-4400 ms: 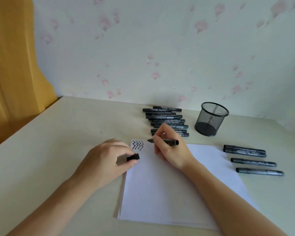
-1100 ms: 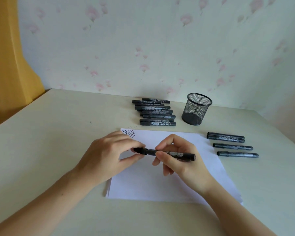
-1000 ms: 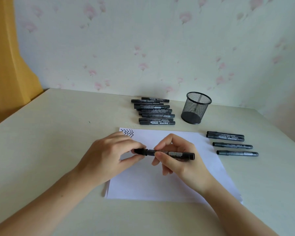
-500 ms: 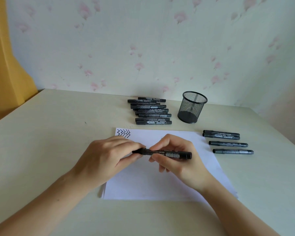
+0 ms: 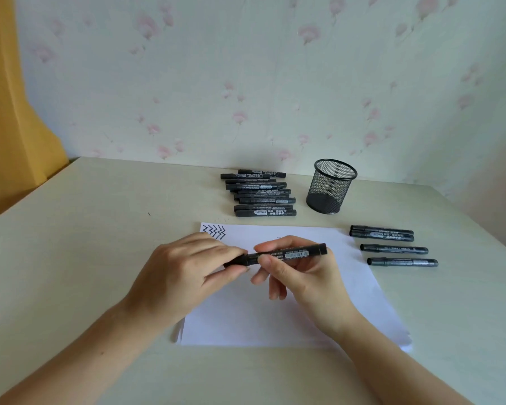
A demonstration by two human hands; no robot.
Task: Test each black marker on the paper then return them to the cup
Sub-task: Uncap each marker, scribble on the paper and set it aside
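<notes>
— Where's the marker (image 5: 287,254)?
— Above the paper (image 5: 298,311): my right hand (image 5: 298,276) grips its barrel, my left hand (image 5: 187,270) pinches the cap.
— Risk?
— A loosely seated cap; it might dry out.

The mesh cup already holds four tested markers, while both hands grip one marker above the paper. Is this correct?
Not quite. In the head view the mesh cup looks empty; the four markers lie on the table to the right of the paper. The left hand and right hand do grip one marker above it.
</notes>
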